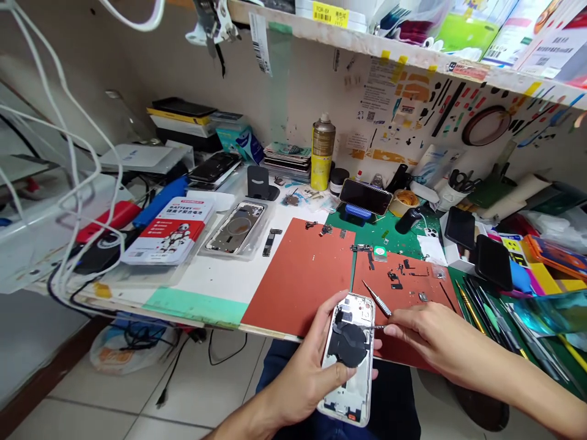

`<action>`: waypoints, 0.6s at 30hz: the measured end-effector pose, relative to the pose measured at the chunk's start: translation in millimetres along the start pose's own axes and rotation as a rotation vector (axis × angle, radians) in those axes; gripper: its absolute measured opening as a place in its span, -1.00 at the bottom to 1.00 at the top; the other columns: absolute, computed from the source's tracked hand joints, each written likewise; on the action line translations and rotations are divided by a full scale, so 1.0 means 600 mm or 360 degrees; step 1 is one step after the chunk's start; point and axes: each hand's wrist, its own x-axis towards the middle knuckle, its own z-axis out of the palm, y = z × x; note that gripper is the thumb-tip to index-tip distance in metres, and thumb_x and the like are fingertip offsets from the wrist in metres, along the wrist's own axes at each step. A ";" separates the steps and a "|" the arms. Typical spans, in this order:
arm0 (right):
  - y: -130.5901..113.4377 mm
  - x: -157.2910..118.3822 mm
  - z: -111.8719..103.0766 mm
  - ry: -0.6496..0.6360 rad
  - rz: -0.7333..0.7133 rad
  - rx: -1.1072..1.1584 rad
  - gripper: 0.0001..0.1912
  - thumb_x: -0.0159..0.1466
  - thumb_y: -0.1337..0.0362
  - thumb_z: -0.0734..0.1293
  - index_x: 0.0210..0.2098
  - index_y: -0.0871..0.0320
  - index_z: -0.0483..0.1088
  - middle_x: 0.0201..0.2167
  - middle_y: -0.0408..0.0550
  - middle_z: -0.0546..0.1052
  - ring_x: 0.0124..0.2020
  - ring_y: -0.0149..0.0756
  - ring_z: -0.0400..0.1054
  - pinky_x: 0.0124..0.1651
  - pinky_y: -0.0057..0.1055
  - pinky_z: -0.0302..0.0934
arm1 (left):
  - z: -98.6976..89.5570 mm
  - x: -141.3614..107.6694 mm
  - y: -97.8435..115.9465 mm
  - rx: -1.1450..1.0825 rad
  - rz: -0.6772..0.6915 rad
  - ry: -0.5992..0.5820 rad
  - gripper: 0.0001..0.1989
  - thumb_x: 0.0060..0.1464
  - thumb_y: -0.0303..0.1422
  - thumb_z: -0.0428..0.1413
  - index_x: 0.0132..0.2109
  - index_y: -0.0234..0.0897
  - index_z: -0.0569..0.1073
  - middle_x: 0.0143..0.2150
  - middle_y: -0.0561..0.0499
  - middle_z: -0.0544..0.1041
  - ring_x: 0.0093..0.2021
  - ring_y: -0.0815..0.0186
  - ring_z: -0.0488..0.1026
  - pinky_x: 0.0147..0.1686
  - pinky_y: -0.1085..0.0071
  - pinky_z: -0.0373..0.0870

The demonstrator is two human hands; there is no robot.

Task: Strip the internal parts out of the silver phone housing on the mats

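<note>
My left hand is wrapped round an opened phone housing, its thumb pressing beside a round black charging coil. The housing is tilted at the bench's front edge, its inside facing me. From the right, my right hand pinches a thin metal tool whose tip reaches into the housing near the coil; its exact kind is hard to make out. Just beyond those fingers, a screwdriver with a silver knurled handle lies on the brown mat.
Small phone parts are scattered on the mat's right half. Tweezers and other slim tools lie at the right. Left are another phone housing and a battery box. A spray can stands behind; a shelf overhangs.
</note>
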 end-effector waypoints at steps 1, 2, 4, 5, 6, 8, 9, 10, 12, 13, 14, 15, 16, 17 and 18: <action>-0.002 -0.003 -0.001 -0.0018 0.0032 -0.0031 -0.58 0.59 0.18 0.19 -0.36 0.09 0.48 -0.50 -0.10 0.57 -0.51 -0.29 0.44 -0.42 -0.39 0.04 | -0.001 0.000 0.001 0.0023 0.0013 0.0003 -0.08 0.20 -0.39 0.36 0.50 0.19 0.04 0.44 -0.21 0.34 0.33 -0.21 0.46 0.13 -0.07 0.60; -0.003 -0.006 -0.002 -0.0035 0.0065 -0.0055 -0.58 0.59 0.17 0.18 -0.37 0.09 0.45 -0.50 -0.11 0.57 -0.52 -0.29 0.41 -0.43 -0.38 0.02 | -0.002 0.000 0.002 0.0042 0.0023 0.0010 -0.07 0.22 -0.38 0.35 0.51 0.19 0.01 0.43 -0.22 0.34 0.33 -0.21 0.46 0.13 -0.07 0.60; -0.006 -0.017 -0.004 -0.0048 0.0117 -0.0061 -0.58 0.60 0.17 0.16 -0.38 0.08 0.40 -0.48 -0.12 0.56 -0.54 -0.31 0.36 -0.44 -0.37 -0.01 | -0.002 0.000 0.006 0.0069 0.0037 0.0009 -0.04 0.24 -0.37 0.34 0.53 0.18 -0.06 0.43 -0.24 0.35 0.33 -0.22 0.46 0.12 -0.08 0.60; -0.007 -0.024 -0.006 -0.0038 0.0136 -0.0041 -0.58 0.60 0.17 0.14 -0.38 0.07 0.38 -0.47 -0.13 0.55 -0.53 -0.32 0.35 -0.44 -0.37 0.00 | -0.002 0.000 0.007 0.0076 0.0043 0.0014 -0.03 0.24 -0.36 0.34 0.53 0.17 -0.08 0.43 -0.25 0.35 0.33 -0.23 0.46 0.12 -0.09 0.61; -0.008 -0.033 -0.008 -0.0013 0.0150 -0.0011 -0.57 0.60 0.17 0.12 -0.37 0.07 0.37 -0.46 -0.14 0.55 -0.53 -0.32 0.34 -0.44 -0.38 0.03 | -0.001 0.000 0.009 0.0080 0.0051 0.0029 -0.02 0.24 -0.35 0.34 0.54 0.17 -0.09 0.43 -0.26 0.35 0.34 -0.24 0.45 0.12 -0.09 0.61; -0.005 -0.056 -0.011 0.0068 0.0181 0.0058 -0.56 0.60 0.14 0.10 -0.38 0.05 0.36 -0.46 -0.14 0.54 -0.51 -0.31 0.37 -0.43 -0.38 0.11 | -0.001 -0.001 0.013 0.0074 0.0063 0.0086 0.00 0.23 -0.34 0.35 0.55 0.17 -0.11 0.43 -0.27 0.36 0.34 -0.27 0.45 0.11 -0.09 0.61; -0.001 -0.069 -0.010 0.0131 0.0200 0.0092 -0.54 0.60 0.12 0.08 -0.39 0.04 0.36 -0.47 -0.15 0.54 -0.51 -0.30 0.38 -0.43 -0.39 0.16 | 0.000 -0.001 0.015 0.0057 0.0066 0.0122 0.02 0.23 -0.34 0.35 0.55 0.19 -0.12 0.42 -0.26 0.37 0.34 -0.29 0.45 0.11 -0.11 0.61; 0.004 -0.084 -0.007 0.0214 0.0231 0.0124 -0.53 0.60 0.09 0.08 -0.38 0.03 0.37 -0.47 -0.15 0.55 -0.50 -0.29 0.41 -0.43 -0.39 0.21 | -0.001 -0.002 0.018 0.0031 0.0064 0.0154 0.03 0.23 -0.34 0.35 0.55 0.23 -0.14 0.43 -0.25 0.38 0.34 -0.31 0.45 0.11 -0.13 0.61; 0.020 -0.115 0.010 0.0444 0.0336 0.0170 -0.53 0.60 0.05 0.08 -0.33 0.01 0.43 -0.42 -0.12 0.61 -0.47 -0.26 0.49 -0.42 -0.39 0.30 | -0.002 -0.002 0.023 -0.0038 0.0057 0.0202 0.05 0.23 -0.35 0.35 0.55 0.32 -0.16 0.43 -0.21 0.41 0.34 -0.31 0.45 0.12 -0.14 0.61; 0.031 -0.130 0.025 0.0586 0.0418 0.0166 -0.55 0.59 0.03 0.08 -0.27 0.00 0.47 -0.38 -0.11 0.65 -0.45 -0.25 0.53 -0.40 -0.39 0.35 | -0.003 -0.002 0.026 -0.0076 0.0061 0.0218 0.06 0.23 -0.36 0.34 0.54 0.37 -0.17 0.43 -0.19 0.42 0.34 -0.31 0.45 0.11 -0.14 0.62; 0.042 -0.143 0.044 0.0738 0.0516 0.0136 -0.57 0.59 0.03 0.08 -0.20 0.00 0.50 -0.32 -0.09 0.68 -0.41 -0.23 0.58 -0.38 -0.38 0.38 | -0.003 -0.001 0.029 -0.0114 0.0063 0.0230 0.07 0.23 -0.38 0.34 0.53 0.41 -0.18 0.42 -0.17 0.43 0.35 -0.31 0.44 0.11 -0.13 0.62; 0.053 -0.154 0.065 0.0882 0.0633 0.0070 -0.58 0.59 0.02 0.09 -0.15 0.00 0.51 -0.28 -0.08 0.70 -0.40 -0.22 0.61 -0.38 -0.38 0.40 | -0.004 0.000 0.032 -0.0152 0.0059 0.0234 0.08 0.23 -0.40 0.33 0.53 0.44 -0.19 0.41 -0.15 0.45 0.36 -0.30 0.43 0.10 -0.11 0.63; 0.063 -0.162 0.088 0.1010 0.0760 -0.0036 -0.59 0.58 0.01 0.11 -0.14 0.01 0.51 -0.27 -0.06 0.70 -0.39 -0.19 0.62 -0.39 -0.36 0.41 | -0.004 0.001 0.034 -0.0190 0.0046 0.0227 0.09 0.23 -0.42 0.33 0.53 0.47 -0.21 0.40 -0.14 0.47 0.37 -0.29 0.43 0.09 -0.07 0.64; 0.071 -0.168 0.110 0.1114 0.0875 -0.0141 -0.60 0.57 0.02 0.12 -0.13 0.03 0.50 -0.24 -0.03 0.70 -0.35 -0.15 0.64 -0.40 -0.35 0.41 | -0.005 0.002 0.036 -0.0225 0.0028 0.0214 0.11 0.23 -0.43 0.33 0.52 0.49 -0.22 0.38 -0.13 0.50 0.37 -0.27 0.43 0.08 -0.04 0.65; 0.078 -0.170 0.130 0.1167 0.0956 -0.0227 -0.61 0.57 0.02 0.13 -0.12 0.04 0.51 -0.22 -0.01 0.69 -0.34 -0.14 0.64 -0.42 -0.34 0.40 | -0.005 0.003 0.038 -0.0256 0.0009 0.0199 0.13 0.22 -0.44 0.34 0.52 0.50 -0.24 0.37 -0.12 0.51 0.37 -0.26 0.43 0.07 0.00 0.66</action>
